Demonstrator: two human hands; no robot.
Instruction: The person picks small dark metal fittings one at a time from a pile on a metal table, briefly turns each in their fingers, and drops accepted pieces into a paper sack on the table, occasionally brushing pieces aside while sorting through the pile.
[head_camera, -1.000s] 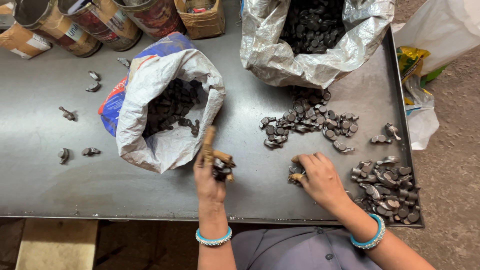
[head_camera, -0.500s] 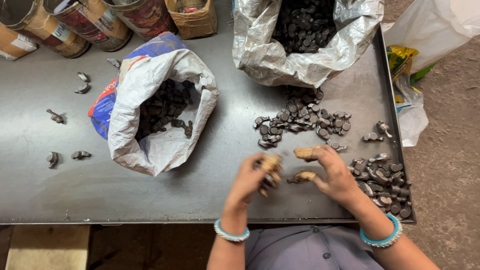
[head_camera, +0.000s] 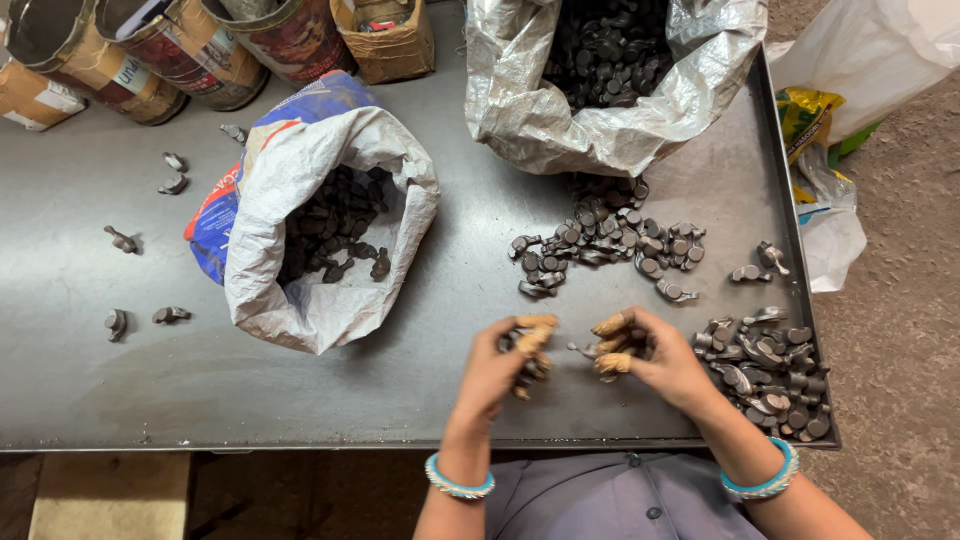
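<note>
A white woven sack (head_camera: 300, 290) with a blue and red printed side lies open left of the table's (head_camera: 120, 390) middle. A silvery plastic bag (head_camera: 600, 120) stands open at the far edge, right of centre. In the far left corner stand round tins (head_camera: 200, 60) with red and tan labels, a small tan box (head_camera: 385, 45) beside them. Off the right edge lie a white bag (head_camera: 870, 50), a yellow-green packet (head_camera: 808, 115) and a crumpled white bag (head_camera: 832, 240).

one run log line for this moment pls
left hand: grips dark metal parts | right hand: grips one metal part | both over grey metal table
</note>
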